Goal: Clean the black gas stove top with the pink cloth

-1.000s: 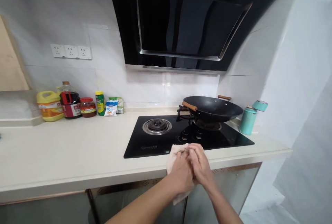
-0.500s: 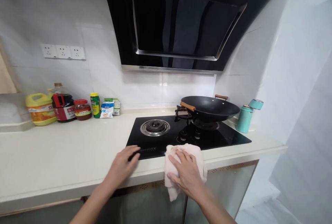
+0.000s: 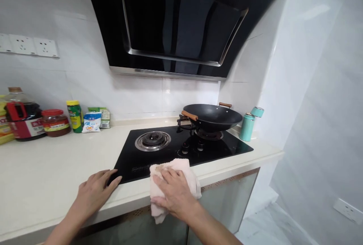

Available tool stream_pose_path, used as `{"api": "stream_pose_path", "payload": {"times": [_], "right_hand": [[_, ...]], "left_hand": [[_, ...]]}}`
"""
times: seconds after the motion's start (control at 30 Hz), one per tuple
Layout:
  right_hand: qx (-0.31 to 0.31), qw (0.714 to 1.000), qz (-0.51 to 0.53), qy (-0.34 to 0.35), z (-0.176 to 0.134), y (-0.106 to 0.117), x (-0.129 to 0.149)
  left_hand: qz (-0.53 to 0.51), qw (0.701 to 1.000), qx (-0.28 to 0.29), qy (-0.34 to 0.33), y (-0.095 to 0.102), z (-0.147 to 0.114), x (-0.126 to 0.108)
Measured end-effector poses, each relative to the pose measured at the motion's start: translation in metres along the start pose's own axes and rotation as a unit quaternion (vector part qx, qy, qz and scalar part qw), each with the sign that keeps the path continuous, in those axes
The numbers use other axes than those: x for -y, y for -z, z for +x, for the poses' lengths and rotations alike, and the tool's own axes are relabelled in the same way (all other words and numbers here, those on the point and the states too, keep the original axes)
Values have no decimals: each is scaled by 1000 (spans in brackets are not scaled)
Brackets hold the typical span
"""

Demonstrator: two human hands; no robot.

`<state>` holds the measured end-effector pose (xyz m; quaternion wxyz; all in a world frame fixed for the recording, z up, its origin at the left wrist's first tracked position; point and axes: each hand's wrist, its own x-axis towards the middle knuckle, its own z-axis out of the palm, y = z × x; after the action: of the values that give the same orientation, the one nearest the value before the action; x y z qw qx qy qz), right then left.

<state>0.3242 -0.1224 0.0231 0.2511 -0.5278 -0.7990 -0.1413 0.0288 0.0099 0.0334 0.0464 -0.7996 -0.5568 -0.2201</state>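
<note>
Cloth point(image 3: 185, 166): draped over the desk's point(image 3: 56, 169) front edge, lower centre of the frame.
Right hand point(image 3: 175, 192): laid on the cloth, grip spread.
Left hand point(image 3: 95, 190): placed at the stove's point(image 3: 174, 152) corner, lower left, grip spread.

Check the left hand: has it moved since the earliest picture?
Yes. Against the stove, the left hand has moved left, from the cloth at the stove's front edge to its front left corner.

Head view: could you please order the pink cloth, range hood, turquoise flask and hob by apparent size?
1. Range hood
2. Hob
3. Pink cloth, partly under the right hand
4. Turquoise flask
</note>
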Motion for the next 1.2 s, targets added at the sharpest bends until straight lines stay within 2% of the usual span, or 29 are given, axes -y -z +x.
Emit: {"api": "stream_pose_path", "payload": {"times": [0.17,0.3,0.4,0.43,0.5,0.57,0.63,0.77,0.93,1.07,1.2], "right_hand": [[28,996,-12,-83,-33,19,-55],[32,979,-73,-190,-64,39,-118],[57,951,-119,-279,-88,59,-177],[66,933,-129,-330,-95,66,-197],[69,910,-137,-384,-106,81,-233],[75,891,-142,-425,-112,94,-259],[80,871,-149,-461,-111,100,-274],[90,847,-158,-500,-101,94,-271],[140,855,-148,-478,-84,75,-233],[180,880,-127,-420,-59,59,-178],[215,916,-81,-330,-25,44,-100]], "left_hand": [[11,1000,7,-4,-3,0,5],[12,1000,18,-10,-3,0,3],[13,1000,13,-13,-2,-1,-1],[12,1000,10,-16,-1,-1,-2],[12,1000,5,-18,0,-3,-6],[14,1000,4,-16,2,-5,-9],[14,1000,6,-10,3,-7,-12],[9,1000,3,-4,5,-9,-18],[17,1000,-4,-6,7,-13,-25],[1,1000,-14,-1,9,-16,-30],[-22,999,-22,-1,11,-18,-31]]}}
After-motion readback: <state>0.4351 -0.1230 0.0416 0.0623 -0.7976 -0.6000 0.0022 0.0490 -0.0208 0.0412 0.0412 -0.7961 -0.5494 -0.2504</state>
